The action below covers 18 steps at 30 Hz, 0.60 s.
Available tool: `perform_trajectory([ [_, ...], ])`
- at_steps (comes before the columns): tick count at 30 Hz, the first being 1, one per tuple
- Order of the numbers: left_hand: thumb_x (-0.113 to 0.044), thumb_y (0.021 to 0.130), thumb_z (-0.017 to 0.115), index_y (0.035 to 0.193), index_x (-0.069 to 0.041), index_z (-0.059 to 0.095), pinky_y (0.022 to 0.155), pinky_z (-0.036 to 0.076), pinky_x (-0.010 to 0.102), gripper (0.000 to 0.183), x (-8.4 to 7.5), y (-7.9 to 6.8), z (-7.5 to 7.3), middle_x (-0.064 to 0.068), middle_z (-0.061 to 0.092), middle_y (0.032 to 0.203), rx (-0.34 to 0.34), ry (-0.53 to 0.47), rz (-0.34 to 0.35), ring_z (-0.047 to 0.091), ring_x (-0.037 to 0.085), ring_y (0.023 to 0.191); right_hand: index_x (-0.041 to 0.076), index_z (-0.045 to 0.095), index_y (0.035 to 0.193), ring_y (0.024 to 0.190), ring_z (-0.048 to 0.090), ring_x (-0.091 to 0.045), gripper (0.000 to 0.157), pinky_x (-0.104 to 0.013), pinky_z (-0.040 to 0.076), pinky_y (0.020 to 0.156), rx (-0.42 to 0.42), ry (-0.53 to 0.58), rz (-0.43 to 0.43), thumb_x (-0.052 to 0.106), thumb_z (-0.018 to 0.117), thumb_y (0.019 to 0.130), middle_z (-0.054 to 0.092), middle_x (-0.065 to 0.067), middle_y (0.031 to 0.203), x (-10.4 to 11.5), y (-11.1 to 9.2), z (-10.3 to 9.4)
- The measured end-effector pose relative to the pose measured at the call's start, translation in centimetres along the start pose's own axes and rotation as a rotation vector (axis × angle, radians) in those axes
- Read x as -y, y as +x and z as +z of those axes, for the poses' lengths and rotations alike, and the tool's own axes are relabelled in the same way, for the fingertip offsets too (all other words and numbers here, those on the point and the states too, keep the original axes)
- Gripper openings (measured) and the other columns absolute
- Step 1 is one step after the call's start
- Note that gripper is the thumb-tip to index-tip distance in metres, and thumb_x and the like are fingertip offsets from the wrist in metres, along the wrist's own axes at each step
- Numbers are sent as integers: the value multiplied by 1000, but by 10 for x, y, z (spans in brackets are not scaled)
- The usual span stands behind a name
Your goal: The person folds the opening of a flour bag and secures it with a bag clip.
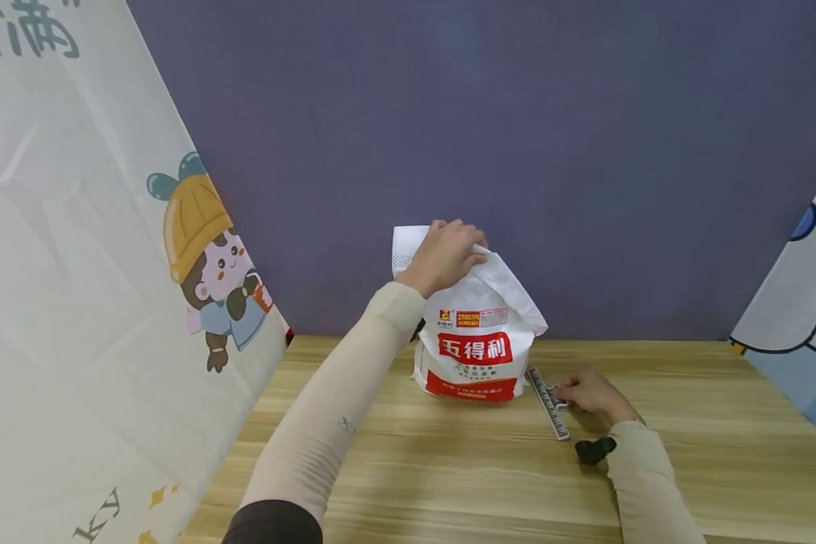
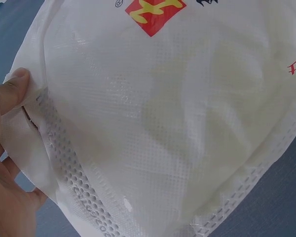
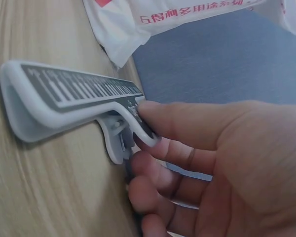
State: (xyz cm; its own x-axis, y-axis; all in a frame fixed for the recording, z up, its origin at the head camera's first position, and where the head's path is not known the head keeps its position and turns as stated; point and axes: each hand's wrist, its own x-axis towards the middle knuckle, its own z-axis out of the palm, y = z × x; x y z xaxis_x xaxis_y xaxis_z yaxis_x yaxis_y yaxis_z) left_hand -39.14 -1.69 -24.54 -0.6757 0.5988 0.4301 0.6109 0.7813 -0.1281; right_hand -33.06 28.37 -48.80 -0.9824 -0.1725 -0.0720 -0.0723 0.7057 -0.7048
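In the head view, a white bag (image 1: 479, 332) with red panels and lettering stands on the wooden table (image 1: 408, 483), close to the far edge and a little left of that edge's middle. The person's left hand (image 1: 449, 253) holds the bag by its top, one upper corner of which sticks out to the left. A clip (image 1: 548, 404) lies just beside the bag, on the side toward the table's right edge, and the right hand (image 1: 595, 397) pinches its handle. Both arms wear pale sleeves (image 1: 343, 408). A dark backdrop (image 1: 489, 113) rises behind the far edge, and a light sheet printed with a cartoon figure (image 1: 211, 264) borders the left edge.

In the left wrist view, the bag fills most of the picture; the left thumb presses its front near the edge, with other fingers behind. Rows of small dots mark the material.

In the right wrist view, the clip shows a white rim and a dark, piano-key panel. The right thumb rests on its upper handle, fingers curled below, and part of the bag appears beyond.
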Motion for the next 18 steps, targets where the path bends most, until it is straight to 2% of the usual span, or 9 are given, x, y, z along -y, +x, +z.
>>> perform_trajectory([
  [6,-40,102,61,119,-25,72,109,39,40,24,1,-1,0,-9,72,121,-6,0,-1,61,13,113,0,66,84,64,52,-14,21,-29,42,60,26,38,-2,19,69,94,56,2,67,2,-1,-2],
  [13,-40,102,61,119,-25,72,109,39,40,25,0,-1,0,-9,72,121,-3,-6,-4,61,13,113,2,63,84,62,57,-13,22,-28,48,58,71,96,-86,20,64,96,60,-1,72,-2,-2,-7],
  [18,-40,102,60,119,-25,72,109,39,40,25,-1,-1,0,-9,72,122,-1,-9,-6,61,13,114,-5,61,97,60,61,-14,21,-30,55,59,75,157,5,16,62,99,60,-8,80,4,-5,-8],
])
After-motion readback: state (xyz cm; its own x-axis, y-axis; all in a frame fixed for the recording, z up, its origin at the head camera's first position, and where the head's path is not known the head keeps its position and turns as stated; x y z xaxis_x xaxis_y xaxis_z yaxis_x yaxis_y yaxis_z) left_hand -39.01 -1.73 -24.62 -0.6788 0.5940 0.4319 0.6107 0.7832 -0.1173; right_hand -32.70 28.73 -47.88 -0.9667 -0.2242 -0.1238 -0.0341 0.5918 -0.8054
